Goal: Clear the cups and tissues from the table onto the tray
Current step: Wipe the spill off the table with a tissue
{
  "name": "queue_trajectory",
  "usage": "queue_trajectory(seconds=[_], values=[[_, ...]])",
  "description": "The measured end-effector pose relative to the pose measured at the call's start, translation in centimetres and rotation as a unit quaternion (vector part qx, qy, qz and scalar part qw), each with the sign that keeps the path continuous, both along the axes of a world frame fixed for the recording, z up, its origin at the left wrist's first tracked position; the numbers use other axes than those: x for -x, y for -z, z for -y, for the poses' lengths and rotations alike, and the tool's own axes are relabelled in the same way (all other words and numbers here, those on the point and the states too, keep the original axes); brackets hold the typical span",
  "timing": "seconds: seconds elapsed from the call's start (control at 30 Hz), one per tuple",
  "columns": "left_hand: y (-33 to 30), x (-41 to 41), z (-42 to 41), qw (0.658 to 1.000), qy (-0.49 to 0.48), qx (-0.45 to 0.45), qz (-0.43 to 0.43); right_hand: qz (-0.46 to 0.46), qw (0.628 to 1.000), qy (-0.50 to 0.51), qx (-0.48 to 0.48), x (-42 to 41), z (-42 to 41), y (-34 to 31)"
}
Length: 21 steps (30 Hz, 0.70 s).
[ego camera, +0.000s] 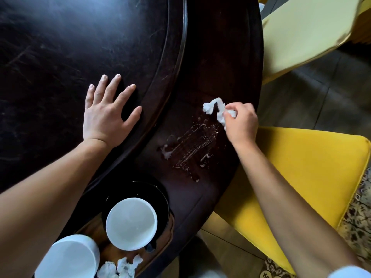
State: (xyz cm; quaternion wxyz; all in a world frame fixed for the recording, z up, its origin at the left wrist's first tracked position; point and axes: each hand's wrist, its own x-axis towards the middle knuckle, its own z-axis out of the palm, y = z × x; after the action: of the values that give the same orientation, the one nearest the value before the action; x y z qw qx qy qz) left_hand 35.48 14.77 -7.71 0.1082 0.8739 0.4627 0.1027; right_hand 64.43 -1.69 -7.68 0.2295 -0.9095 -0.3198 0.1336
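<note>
Pinching a crumpled white tissue (pixel 217 111) between curled fingers, the right hand (pixel 240 122) holds it at the outer rim of the dark table (pixel 210 63), just beyond a wet smear (pixel 188 146). The left hand (pixel 106 115) lies flat, fingers spread, on the raised centre disc (pixel 80 47). Near the bottom edge, two white cups (pixel 131 223) and more crumpled tissues (pixel 120 267) sit on what looks like a tray (pixel 160 221), partly hidden by the left forearm.

A dark round table (pixel 220 57) stands beside yellow chairs (pixel 301 169) on a grey tiled floor (pixel 321 93).
</note>
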Motion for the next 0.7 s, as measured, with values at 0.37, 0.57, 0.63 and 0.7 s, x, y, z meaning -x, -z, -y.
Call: queue_trajectory(seconds=[0.37, 0.57, 0.63, 0.7], values=[[-0.1, 0.0, 0.1, 1.000, 0.002, 0.003, -0.005, -0.012, 0.972, -0.236, -0.002, 9.0, 7.6, 0.0], [0.1, 0.0, 0.0, 1.000, 0.003, -0.002, -0.007, 0.041, 0.995, -0.082, -0.032, 0.2, 0.3, 0.2], [0.1, 0.1, 0.0, 1.000, 0.001, -0.001, -0.005, 0.057, 0.996, -0.047, -0.046, -1.8, -0.9, 0.0], [0.2, 0.1, -0.1, 1.000, 0.002, -0.003, -0.004, 0.056, 0.998, -0.029, -0.012, -2.8, -1.3, 0.2]])
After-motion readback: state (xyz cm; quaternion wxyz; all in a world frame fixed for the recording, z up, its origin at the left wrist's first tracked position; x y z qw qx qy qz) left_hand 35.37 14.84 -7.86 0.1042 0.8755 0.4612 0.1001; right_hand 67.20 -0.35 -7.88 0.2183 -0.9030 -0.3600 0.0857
